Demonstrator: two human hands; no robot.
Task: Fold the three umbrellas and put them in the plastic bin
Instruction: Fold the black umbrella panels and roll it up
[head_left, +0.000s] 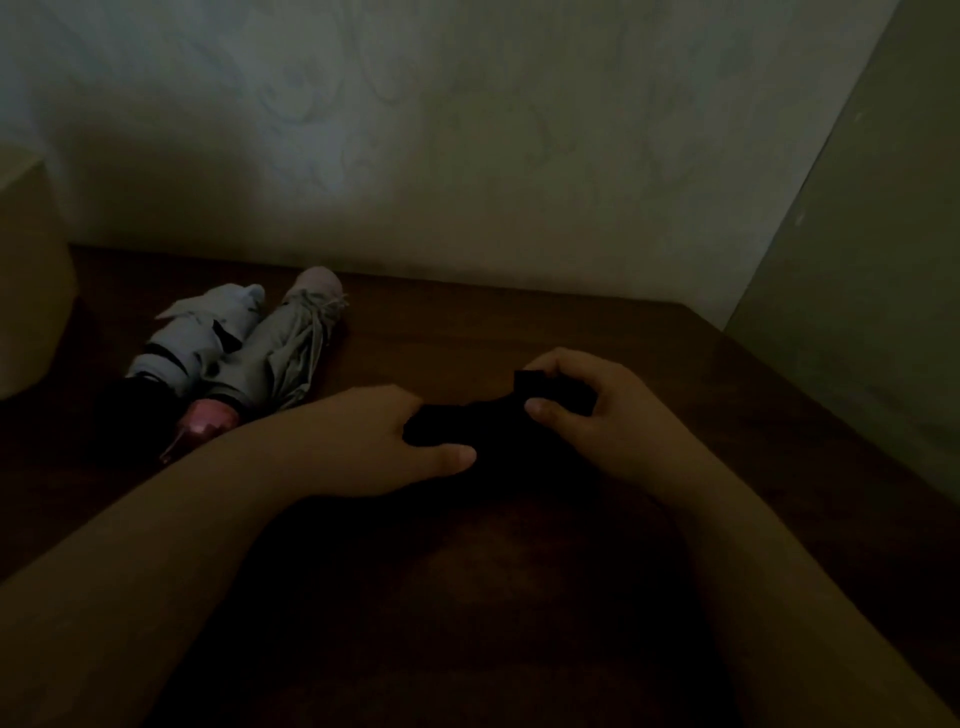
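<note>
Lighting: dim; fine detail is hard to read.
Black umbrella (488, 431): at the centre of the frame, low over the brown table (675, 374), held between your two hands; whether it touches the table, you cannot tell.
Left hand (384, 436): your fingers curl over the left end of the black umbrella, thumb stretched along its near side.
Right hand (587, 410): your thumb and fingers pinch a dark strap or flap at the right end of the black umbrella.
Grey umbrella (280, 348): folded, lying at the left of the frame, pink handle towards you, pale tip towards the wall (467, 130).
Light blue umbrella (202, 332): folded, touching the grey one on its left side, with a dark end nearest you.
Pale bin (26, 270): at the left edge of the frame, only partly in view, near the two folded umbrellas.
</note>
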